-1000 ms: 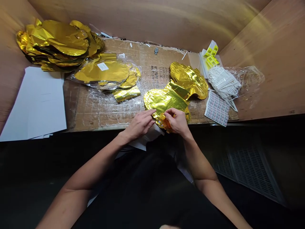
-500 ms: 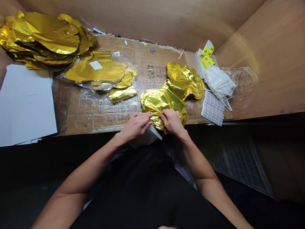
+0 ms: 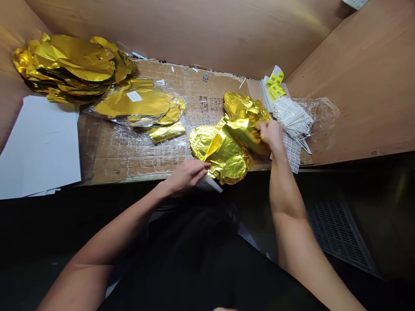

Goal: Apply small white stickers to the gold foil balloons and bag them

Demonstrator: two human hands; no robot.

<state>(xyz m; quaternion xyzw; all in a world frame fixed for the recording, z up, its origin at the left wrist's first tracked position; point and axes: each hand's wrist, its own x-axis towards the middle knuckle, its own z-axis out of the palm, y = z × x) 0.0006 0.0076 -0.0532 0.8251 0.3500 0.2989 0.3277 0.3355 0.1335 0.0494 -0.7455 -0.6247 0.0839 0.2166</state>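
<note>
Gold foil sheet [image 3: 248, 137] in the right hand [image 3: 272, 134], above the surface [image 3: 123, 160].
The right grip pinches it, blurred, over a foil pile [image 3: 231, 166]; the left hand [image 3: 187, 175] meets the pile's edge, whether grasping I can't tell. One clear bag [image 3: 182, 96] holds foil shapes [image 3: 139, 106]; white sticks [image 3: 292, 114] half-fill another. The forearm [image 3: 287, 185] partly hides a label sheet [image 3: 292, 153].

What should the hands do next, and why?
Probably have the right hand lay its thin shiny gold foil sheet flat: it looks raised and bent above the wrinkled, lobed gold foil pile, while the left hand sits at that pile's near-left edge.
</note>
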